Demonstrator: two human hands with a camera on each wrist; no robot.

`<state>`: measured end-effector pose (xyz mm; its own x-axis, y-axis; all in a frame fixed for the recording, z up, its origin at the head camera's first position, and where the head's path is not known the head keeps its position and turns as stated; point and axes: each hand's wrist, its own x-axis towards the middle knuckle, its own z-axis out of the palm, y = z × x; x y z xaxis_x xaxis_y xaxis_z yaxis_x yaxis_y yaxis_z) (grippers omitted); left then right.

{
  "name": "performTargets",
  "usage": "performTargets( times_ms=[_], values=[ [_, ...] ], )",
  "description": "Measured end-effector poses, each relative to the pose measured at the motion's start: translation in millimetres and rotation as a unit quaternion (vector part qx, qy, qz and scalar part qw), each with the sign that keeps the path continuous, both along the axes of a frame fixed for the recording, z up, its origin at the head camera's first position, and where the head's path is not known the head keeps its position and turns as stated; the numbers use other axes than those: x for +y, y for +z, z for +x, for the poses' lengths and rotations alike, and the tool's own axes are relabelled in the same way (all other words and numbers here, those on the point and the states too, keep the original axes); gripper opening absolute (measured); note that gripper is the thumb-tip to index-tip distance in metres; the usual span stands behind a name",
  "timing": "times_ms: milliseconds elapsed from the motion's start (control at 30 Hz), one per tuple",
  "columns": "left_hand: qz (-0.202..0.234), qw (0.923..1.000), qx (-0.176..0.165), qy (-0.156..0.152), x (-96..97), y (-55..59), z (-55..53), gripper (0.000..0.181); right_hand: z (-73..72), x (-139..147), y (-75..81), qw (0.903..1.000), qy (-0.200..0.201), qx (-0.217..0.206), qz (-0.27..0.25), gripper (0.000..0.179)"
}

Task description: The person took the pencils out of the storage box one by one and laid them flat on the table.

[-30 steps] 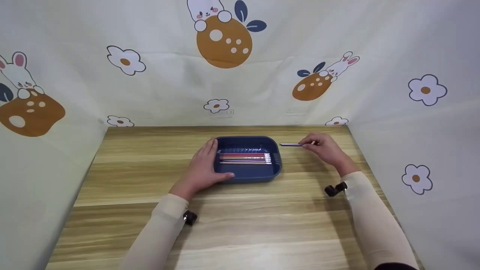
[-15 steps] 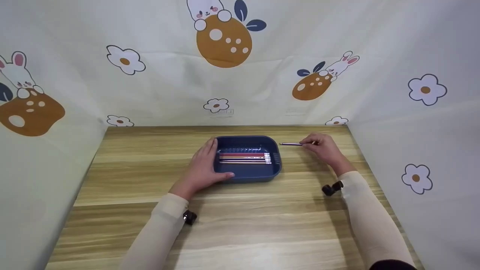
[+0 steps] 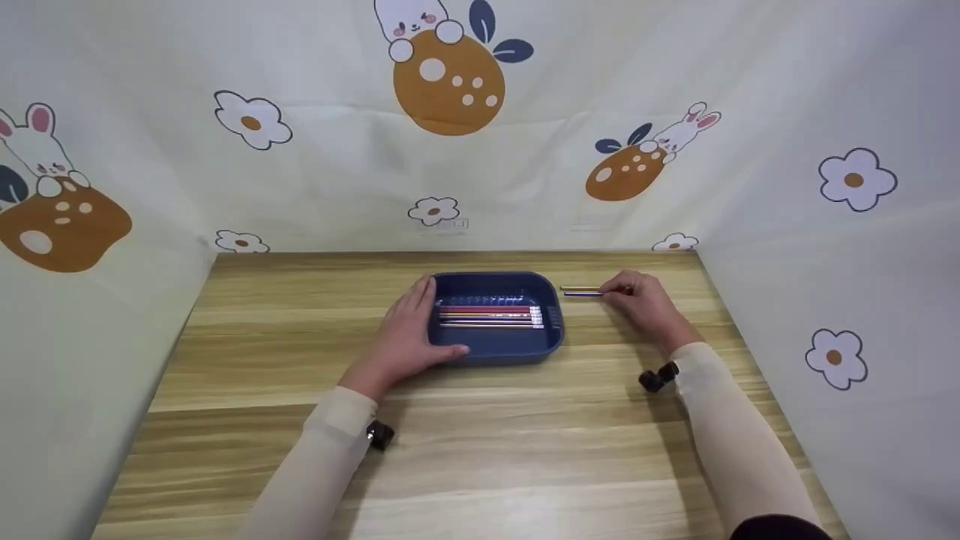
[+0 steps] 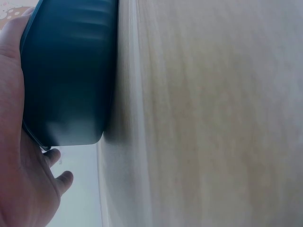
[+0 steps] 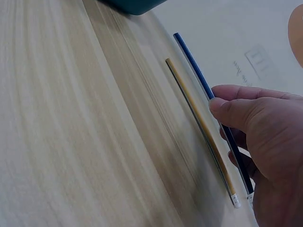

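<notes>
My left hand (image 3: 405,334) grips the left end of a dark blue plastic box (image 3: 495,354), its thumb over the front rim and its fingers at the back left corner. Inside the box, several pencils (image 3: 487,316) lie side by side, their white erasers to the right. Right of the box, my right hand (image 3: 637,300) pinches a dark blue pencil (image 5: 195,66) between thumb and index finger. A yellow pencil (image 5: 201,120) lies on the table beside it, nearly parallel, its eraser end close to the curled fingers.
The wood-grain table (image 3: 480,450) runs back to a printed cloth wall (image 3: 322,195). More cloth stands along the left and right sides. A small black camera (image 3: 380,435) sits on the left wrist and another black camera (image 3: 657,376) on the right.
Beyond the box's right end, two separate pencils now show where one narrow line showed before. My right wrist has swung slightly to the left. The left hand and box stay put.
</notes>
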<state>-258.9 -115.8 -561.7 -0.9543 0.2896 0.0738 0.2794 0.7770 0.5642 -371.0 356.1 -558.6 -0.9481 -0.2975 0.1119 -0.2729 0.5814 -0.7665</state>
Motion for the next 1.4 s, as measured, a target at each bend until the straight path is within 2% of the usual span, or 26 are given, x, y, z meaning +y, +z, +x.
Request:
performTargets(
  times_ms=[133,567,833,1400],
  values=[
    [0.001,1.0,-0.001,0.003,-0.6,1.0,1.2,0.144,-3.4,3,-3.7,0.9998,0.007,-0.004,0.016,0.017],
    [-0.004,1.0,-0.001,0.007,1.6,1.3,-0.6,0.141,-11.5,4,-9.7,0.9996,0.018,0.01,0.018,0.014],
    [0.0,1.0,0.006,-0.001,1.6,0.1,-1.4,0.143,-16.4,6,-15.1,0.9987,0.027,0.023,0.036,0.014],
    [0.003,1.0,0.001,0.004,1.5,-0.5,-0.8,0.142,-15.8,0,-13.9,0.9976,0.025,0.033,0.056,0.015]
  ],
)
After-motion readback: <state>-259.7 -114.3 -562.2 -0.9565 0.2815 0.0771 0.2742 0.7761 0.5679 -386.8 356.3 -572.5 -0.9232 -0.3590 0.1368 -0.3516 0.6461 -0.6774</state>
